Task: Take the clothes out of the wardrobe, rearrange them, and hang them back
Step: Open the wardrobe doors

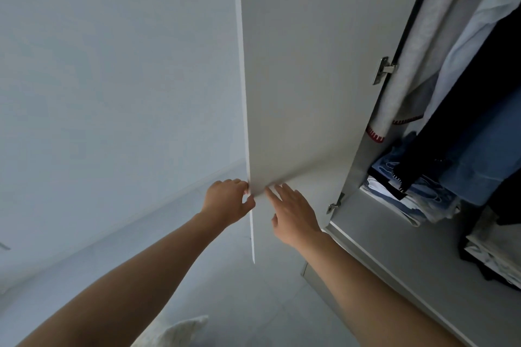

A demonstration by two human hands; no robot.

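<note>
The white wardrobe door (296,65) stands open, edge-on in the middle of the view. My left hand (228,200) grips the door's outer edge near its lower part, thumb on the near side. My right hand (293,211) lies with straight fingers against the door's inner face, just right of that edge. Inside the wardrobe at the right hang clothes: a grey garment with red stitching (408,65), a pale blue shirt (473,36), dark garments (465,110) and blue jeans (485,160).
Folded clothes (408,194) are stacked on the wardrobe's lower shelf, with another pile (496,256) at far right. Metal hinges (382,70) join door and frame. A pale wall is at left and a tiled floor (225,290) lies below. A white sock (180,332) shows at the bottom.
</note>
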